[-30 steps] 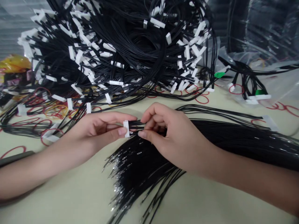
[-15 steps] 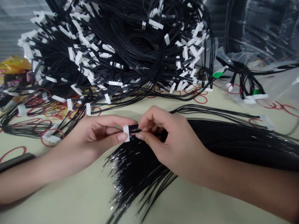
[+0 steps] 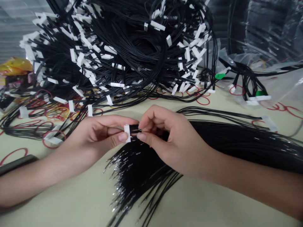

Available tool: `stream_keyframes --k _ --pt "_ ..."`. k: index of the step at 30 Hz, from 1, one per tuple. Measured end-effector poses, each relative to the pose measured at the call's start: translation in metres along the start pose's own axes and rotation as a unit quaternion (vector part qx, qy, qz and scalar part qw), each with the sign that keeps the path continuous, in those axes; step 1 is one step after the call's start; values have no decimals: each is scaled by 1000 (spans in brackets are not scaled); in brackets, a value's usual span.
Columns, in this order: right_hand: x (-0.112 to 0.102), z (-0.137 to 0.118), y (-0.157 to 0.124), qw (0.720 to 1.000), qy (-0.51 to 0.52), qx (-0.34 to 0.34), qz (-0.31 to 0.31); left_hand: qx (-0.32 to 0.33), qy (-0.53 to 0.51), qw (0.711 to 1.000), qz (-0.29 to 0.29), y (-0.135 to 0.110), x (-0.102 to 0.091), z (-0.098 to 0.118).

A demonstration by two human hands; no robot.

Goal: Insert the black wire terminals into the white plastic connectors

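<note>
Between the thumb and fingers of my left hand (image 3: 101,134) is a white plastic connector housing (image 3: 127,133). Short lengths of black wire (image 3: 134,128) run from its right side to my right hand (image 3: 169,135). My right hand pinches a black wire close to the housing, its thumb and index fingertip a little right of it; the curled fingers hide the rest of the wires. Under both hands lies a thick bundle of black wires (image 3: 139,167), their bare metal terminals (image 3: 117,179) fanned out towards the lower left.
A large heap of black cables (image 3: 132,47) with white connectors fills the back. Red and yellow rubber bands (image 3: 56,113) lie at the left, near a yellow packet (image 3: 15,66). At the right are clear plastic bags (image 3: 281,85) and a tied cable bundle (image 3: 248,82).
Both hands and the housing have shifted very slightly up. The right thumb has edged a little closer to the housing, and another wire end shows at its lower part.
</note>
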State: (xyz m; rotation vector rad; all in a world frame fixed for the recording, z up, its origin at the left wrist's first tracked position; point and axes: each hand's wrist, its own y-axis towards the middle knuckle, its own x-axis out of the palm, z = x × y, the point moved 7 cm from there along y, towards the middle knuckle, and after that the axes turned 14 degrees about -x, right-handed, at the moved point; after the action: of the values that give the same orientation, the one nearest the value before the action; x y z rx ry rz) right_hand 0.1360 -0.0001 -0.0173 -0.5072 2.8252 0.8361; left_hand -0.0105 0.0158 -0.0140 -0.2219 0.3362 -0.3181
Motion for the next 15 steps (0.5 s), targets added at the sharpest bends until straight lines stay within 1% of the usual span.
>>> stream_keyframes --k 4,7,9,11,13,15 --pt "3 -6 -3 996 -66 -46 -27 63 62 996 8 -7 3 7" --pt "5 -13 -4 991 -86 -91 -45 90 80 993 6 -11 6 12" --pt "6 -16 -4 987 -97 -114 -54 82 77 994 6 -11 7 12" --pt "7 -19 -4 983 -119 -130 -59 59 64 996 4 -10 6 10" --pt "7 -21 -4 978 -151 -136 -47 36 48 998 11 -9 4 8" --pt "5 -22 -5 973 -189 -131 -24 30 37 999 22 -8 1 7"
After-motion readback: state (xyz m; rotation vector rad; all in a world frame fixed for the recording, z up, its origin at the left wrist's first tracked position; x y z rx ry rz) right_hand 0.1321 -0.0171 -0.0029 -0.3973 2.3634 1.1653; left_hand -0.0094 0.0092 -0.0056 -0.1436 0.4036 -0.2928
